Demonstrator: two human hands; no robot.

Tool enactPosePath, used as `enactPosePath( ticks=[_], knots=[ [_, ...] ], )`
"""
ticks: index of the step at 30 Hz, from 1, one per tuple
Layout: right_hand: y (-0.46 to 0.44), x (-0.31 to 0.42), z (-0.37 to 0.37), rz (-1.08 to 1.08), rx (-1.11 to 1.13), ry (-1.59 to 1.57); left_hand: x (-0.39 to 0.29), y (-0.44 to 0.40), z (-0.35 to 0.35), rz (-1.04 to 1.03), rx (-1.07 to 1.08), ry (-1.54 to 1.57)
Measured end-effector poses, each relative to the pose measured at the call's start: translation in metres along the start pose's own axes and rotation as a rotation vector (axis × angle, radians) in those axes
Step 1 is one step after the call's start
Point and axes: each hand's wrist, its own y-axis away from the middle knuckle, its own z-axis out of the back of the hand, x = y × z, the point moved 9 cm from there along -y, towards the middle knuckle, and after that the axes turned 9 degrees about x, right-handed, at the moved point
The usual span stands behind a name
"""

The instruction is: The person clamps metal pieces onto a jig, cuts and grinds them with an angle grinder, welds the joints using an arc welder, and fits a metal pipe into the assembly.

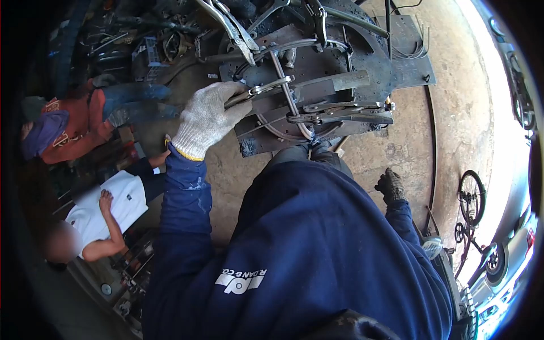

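Note:
My left hand, in a pale knitted glove, is closed round the handle of a locking plier. The plier's jaws meet a straight metal bar that crosses a curved rod frame. My right hand, in a dark glove, hangs over the floor to the right of the frame; its fingers look loosely bent and apart, with nothing visible in them. Another locking plier grips the near end of the bar. More clamps hold the far side of the frame. Beneath lies a dark metal plate.
On the left are a person in a red top and a person in a white shirt. A blue-grey crate and scattered metal parts lie upper left. A bicycle and a car stand at right.

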Motion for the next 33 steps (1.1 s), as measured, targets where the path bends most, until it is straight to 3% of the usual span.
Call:
enactPosePath(
  ticks=[5, 7, 15, 17, 18, 19, 20, 22, 24, 28, 32, 33],
  knots=[
    [0.025, -0.012, -0.010, 0.099, -0.106, 0.002, 0.003, 0.007, 0.006, -0.180, -0.066, 0.107],
    [0.039, -0.025, -0.030, 0.061, -0.046, -0.088, 0.002, 0.010, 0.011, -0.268, -0.082, 0.145],
    [0.076, -0.098, -0.056, 0.034, 0.003, -0.148, 0.022, 0.015, 0.011, -0.361, -0.020, 0.227],
    [0.094, -0.101, -0.076, 0.037, 0.039, 0.157, 0.026, 0.014, 0.008, -0.387, -0.023, 0.230],
    [0.099, -0.094, -0.089, 0.182, 0.124, 1.000, 0.028, 0.013, 0.007, -0.404, -0.031, 0.244],
    [0.113, -0.087, -0.104, 0.426, -0.026, 1.820, 0.029, 0.014, 0.007, -0.419, -0.037, 0.256],
    [0.125, -0.077, -0.111, 0.233, -0.096, 1.510, 0.028, 0.016, 0.006, -0.427, -0.028, 0.257],
    [0.124, -0.082, -0.098, 0.068, -0.169, 1.188, 0.027, 0.016, 0.009, -0.376, -0.015, 0.281],
    [0.099, -0.095, -0.073, 0.063, -0.211, 1.427, 0.027, 0.015, 0.007, -0.392, -0.040, 0.289],
    [0.087, -0.078, -0.068, 0.077, -0.253, 1.587, 0.026, 0.015, 0.006, -0.411, -0.113, 0.230],
    [0.073, -0.064, -0.059, 0.147, -0.036, 0.107, 0.016, 0.015, 0.007, -0.395, -0.136, 0.206],
    [0.073, -0.058, -0.058, 0.144, -0.027, 0.108, 0.012, 0.014, 0.008, -0.363, -0.124, 0.161]
  ],
)
